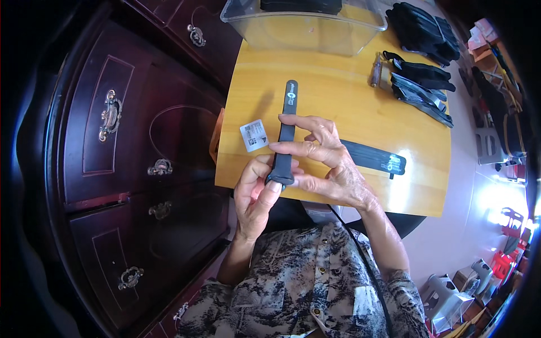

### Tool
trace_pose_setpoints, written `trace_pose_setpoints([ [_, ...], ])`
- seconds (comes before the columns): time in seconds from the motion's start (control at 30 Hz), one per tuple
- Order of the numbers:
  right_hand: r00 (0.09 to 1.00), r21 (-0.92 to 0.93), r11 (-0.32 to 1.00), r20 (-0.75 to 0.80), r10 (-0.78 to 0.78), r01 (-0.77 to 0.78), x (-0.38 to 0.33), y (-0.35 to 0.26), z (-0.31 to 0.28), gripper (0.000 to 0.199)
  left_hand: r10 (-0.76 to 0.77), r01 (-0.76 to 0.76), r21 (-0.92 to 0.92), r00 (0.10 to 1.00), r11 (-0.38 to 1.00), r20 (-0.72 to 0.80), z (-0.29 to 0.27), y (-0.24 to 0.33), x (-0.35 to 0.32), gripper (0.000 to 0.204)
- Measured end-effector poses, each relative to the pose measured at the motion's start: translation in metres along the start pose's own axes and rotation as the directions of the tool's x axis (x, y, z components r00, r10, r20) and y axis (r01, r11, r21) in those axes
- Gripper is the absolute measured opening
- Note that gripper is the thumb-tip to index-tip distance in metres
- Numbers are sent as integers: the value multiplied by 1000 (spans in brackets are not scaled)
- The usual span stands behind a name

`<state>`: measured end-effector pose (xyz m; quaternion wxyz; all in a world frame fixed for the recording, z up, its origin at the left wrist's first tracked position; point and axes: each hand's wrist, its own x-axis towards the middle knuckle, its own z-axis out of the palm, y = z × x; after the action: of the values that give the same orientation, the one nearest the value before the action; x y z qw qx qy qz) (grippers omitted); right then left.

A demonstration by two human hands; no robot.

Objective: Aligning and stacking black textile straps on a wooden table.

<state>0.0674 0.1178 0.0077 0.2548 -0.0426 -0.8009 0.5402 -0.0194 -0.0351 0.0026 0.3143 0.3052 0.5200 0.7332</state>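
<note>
A long black strap (pixel 287 132) with pale print on its rounded far end points away from me over the table. My left hand (pixel 252 197) is closed on its near end, with the thumb on top by the thick, folded-looking tip. From the right, my right hand (pixel 338 169) grips the same strap. Two of its fingers reach across the strap's middle, and the thumb touches near the tip. A second black strap (pixel 375 158), printed at its right end, lies flat beyond my right hand and is partly hidden by it. Left of the held strap rests a white printed card (pixel 255 136).
A clear plastic bin (pixel 304 34) with black items stands at the table's back. Black bundles (pixel 422 31) and plastic-wrapped black pieces (pixel 420 98) lie at the right rear. Dark wooden drawers (pixel 107 124) border the left. A grey stool (pixel 442 296) stands at the lower right.
</note>
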Motion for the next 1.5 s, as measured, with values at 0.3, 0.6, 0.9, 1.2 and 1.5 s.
trace_pose_setpoints([
  [0.3, 977, -401, 915, -171, -127, 49, -4, -4, -1, 35, -227, 247, -131, 963, 960, 148, 8, 1, -7, 14],
  [0.6, 945, -547, 825, -171, -280, 145, 6, -8, -1, 37, -462, 459, -247, 885, 854, 46, 23, 32, 7, 32],
  [0.9, 824, -349, 935, -547, -145, -67, 85, -8, -70, 23, -357, 347, 101, 927, 932, 112, -36, 34, -76, 27],
  [1.2, 708, -248, 969, -682, -181, 9, 43, -63, -176, 34, -445, 458, 136, 888, 878, -118, -67, 28, -92, 25],
  [1.5, 699, 237, 947, -640, 320, -217, -18, -61, -96, 28, -486, 467, 249, 874, 849, 20, -33, -35, 81, 26],
])
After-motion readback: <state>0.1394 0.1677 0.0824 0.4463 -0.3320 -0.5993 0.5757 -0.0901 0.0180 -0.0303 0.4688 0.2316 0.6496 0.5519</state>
